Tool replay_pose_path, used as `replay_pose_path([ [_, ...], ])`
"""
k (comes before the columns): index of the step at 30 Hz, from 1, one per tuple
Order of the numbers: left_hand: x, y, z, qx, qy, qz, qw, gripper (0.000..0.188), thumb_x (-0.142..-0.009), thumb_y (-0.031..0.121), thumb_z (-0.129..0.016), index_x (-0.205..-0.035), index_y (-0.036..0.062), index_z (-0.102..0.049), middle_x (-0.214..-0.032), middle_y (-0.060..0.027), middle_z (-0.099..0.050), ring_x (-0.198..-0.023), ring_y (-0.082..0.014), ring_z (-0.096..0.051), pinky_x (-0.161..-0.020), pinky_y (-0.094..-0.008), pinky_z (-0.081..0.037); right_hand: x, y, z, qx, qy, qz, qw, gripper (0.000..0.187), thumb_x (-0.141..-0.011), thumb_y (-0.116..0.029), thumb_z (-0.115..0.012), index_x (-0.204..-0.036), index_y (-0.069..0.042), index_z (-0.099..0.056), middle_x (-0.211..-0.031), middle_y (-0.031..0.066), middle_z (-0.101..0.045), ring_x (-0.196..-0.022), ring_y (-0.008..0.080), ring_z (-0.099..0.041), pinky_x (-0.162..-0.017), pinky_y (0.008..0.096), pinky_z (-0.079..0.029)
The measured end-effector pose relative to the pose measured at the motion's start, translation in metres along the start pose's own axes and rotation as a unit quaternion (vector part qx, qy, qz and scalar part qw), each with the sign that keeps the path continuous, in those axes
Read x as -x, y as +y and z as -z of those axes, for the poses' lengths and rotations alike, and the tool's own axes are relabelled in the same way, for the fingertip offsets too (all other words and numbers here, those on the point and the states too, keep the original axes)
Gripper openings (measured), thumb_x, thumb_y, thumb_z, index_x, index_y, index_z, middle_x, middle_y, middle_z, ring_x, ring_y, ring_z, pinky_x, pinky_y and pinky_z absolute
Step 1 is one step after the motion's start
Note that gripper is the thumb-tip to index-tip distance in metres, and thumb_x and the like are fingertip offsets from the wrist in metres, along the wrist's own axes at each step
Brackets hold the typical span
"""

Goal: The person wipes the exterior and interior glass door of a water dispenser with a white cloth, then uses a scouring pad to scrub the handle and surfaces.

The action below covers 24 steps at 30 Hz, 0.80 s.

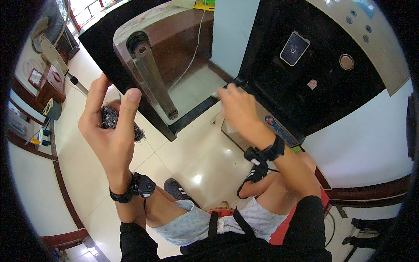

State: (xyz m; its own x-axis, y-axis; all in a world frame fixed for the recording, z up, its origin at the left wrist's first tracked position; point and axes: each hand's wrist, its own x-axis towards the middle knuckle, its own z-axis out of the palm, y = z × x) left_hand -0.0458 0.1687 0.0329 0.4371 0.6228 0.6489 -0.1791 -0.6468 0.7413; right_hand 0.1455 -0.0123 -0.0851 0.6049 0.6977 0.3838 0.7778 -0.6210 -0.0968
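Observation:
My left hand (pixel 109 131) is raised at the outer side of an open door (pixel 161 118) with a black frame and a see-through pane. It is curled round a dark, silvery steel wool scrubber (pixel 109 117), part of which sticks out below the thumb. Its fingertips reach behind the door's edge, where they are partly hidden. My right hand (pixel 240 109) is by the door's lower inner corner, near the hinge side. Its fingers are bent together and slightly blurred; a small pale bit shows at their tips, too unclear to name. A long bar (pixel 152 78) runs down the pane.
The door belongs to an upright appliance with a black front panel (pixel 323 65) and round buttons above. A standing fan (pixel 48 35) is at far left. Below me are tiled floor (pixel 196 163), my shoes (pixel 176 191) and a red seat (pixel 279 233). A pale blue wall edge (pixel 231 39) stands behind.

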Motion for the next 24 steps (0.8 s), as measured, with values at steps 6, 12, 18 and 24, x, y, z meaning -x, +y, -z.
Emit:
replay_pose_path([
  [6, 0.003, 0.005, 0.003, -0.021, -0.025, 0.003, 0.999, 0.052, -0.081, 0.014, -0.08, -0.124, -0.0075, -0.061, -0.111, -0.0105, -0.065, -0.064, -0.0047, -0.051, -0.055, -0.0189, -0.041, 0.021, -0.017, -0.003, -0.031, -0.013, 0.015, 0.999, 0.031, -0.083, -0.005, -0.058, -0.113, -0.013, -0.062, -0.099, 0.0138, -0.059, -0.069, 0.0332, -0.067, -0.061, 0.0445, -0.055],
  [12, 0.003, 0.002, 0.001, -0.001, -0.009, -0.019, 1.0, 0.051, -0.08, 0.012, -0.081, -0.124, -0.0067, -0.061, -0.11, -0.0101, -0.065, -0.064, -0.0049, -0.051, -0.056, -0.0181, -0.041, -0.008, 0.04, 0.009, 0.053, 0.052, -0.036, 0.997, 0.027, -0.084, -0.007, -0.058, -0.109, -0.013, -0.062, -0.1, 0.0143, -0.058, -0.065, 0.0322, -0.067, -0.057, 0.0437, -0.055],
  [18, 0.006, 0.007, 0.001, -0.006, -0.017, -0.007, 1.0, 0.05, -0.08, 0.011, -0.08, -0.124, -0.0048, -0.062, -0.109, -0.0095, -0.067, -0.065, -0.0052, -0.052, -0.056, -0.0181, -0.042, -0.001, 0.047, -0.017, 0.106, 0.078, -0.049, 0.99, 0.027, -0.083, -0.007, -0.059, -0.11, -0.007, -0.059, -0.101, 0.0161, -0.058, -0.063, 0.0313, -0.067, -0.054, 0.0411, -0.055],
  [24, 0.005, 0.002, 0.001, 0.009, -0.018, -0.031, 0.999, 0.05, -0.08, 0.01, -0.08, -0.124, -0.0052, -0.062, -0.11, -0.0098, -0.065, -0.063, -0.005, -0.051, -0.054, -0.0182, -0.04, 0.001, 0.043, -0.011, 0.053, 0.065, -0.006, 0.996, 0.024, -0.081, -0.008, -0.061, -0.105, -0.006, -0.06, -0.096, 0.0155, -0.059, -0.062, 0.0282, -0.068, -0.051, 0.0367, -0.055],
])
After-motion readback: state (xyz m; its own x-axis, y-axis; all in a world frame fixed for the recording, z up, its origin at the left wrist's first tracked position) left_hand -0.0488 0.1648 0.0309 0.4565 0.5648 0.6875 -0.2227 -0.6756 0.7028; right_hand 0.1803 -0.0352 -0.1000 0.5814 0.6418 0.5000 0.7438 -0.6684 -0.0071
